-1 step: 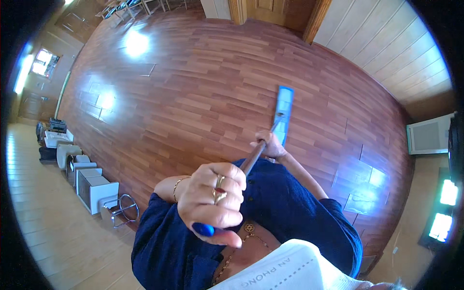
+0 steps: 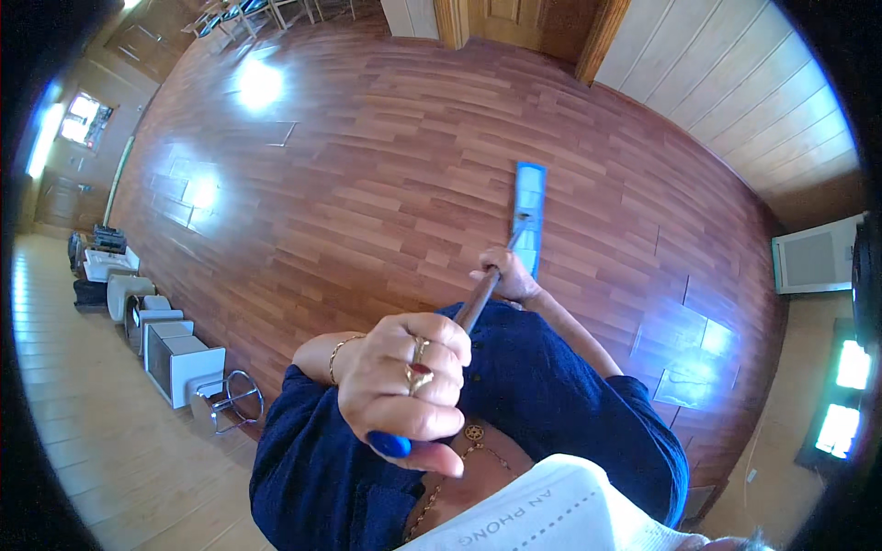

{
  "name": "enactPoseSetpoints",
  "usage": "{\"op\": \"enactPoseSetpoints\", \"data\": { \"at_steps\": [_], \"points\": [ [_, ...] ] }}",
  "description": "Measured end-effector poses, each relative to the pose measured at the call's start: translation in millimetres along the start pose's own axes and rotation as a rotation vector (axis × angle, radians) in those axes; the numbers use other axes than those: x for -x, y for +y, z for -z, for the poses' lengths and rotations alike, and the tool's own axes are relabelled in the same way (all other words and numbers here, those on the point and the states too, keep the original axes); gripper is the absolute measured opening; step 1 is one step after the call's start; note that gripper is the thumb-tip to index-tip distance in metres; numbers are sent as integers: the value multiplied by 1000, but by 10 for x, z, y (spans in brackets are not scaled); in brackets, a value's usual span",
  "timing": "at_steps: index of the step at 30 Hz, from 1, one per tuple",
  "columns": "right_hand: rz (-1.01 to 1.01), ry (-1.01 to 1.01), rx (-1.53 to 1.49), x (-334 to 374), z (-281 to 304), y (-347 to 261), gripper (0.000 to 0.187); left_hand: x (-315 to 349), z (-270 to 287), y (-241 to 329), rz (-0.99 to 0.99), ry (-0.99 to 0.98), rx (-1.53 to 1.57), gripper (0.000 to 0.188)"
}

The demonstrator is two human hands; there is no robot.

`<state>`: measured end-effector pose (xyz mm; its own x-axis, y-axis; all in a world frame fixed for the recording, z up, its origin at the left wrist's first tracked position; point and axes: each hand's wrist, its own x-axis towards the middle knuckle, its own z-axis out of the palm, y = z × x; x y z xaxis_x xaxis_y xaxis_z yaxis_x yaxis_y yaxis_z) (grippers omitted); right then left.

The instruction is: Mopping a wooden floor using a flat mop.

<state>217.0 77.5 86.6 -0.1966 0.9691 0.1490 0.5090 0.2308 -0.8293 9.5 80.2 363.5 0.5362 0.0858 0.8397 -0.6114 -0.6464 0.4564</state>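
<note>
A flat mop with a long brown handle slants away from me, its light-blue rectangular head lying on the wood-look floor. Close to my chest, my left hand is wrapped round the top of the handle, whose blue end cap pokes out below the fingers. Two gold rings and a bracelet are on that hand and wrist. Lower on the handle, my right hand grips it just short of the mop head. The handle between the hands is partly hidden by my left fist.
Along the left wall stand white cabinets, a round chrome-framed stool and other boxy items. A white appliance is at the right wall. Ahead is a wooden door; chairs stand far left. Shiny floor patches reflect light.
The mop head has shifted slightly left across the floor. My right hand has moved a little left with the handle; my left hand has barely moved.
</note>
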Motion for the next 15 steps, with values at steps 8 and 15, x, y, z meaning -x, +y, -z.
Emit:
{"op": "enactPoseSetpoints", "data": {
  "at_steps": [8,15],
  "points": [
    [96,-130,-230,-73,981,-881,51,3,-262,-405,113,-127,-174,28],
    [889,149,173,639,2205,-2371,44,146,-915,-1571,313,-99,-115,21]
  ]
}}
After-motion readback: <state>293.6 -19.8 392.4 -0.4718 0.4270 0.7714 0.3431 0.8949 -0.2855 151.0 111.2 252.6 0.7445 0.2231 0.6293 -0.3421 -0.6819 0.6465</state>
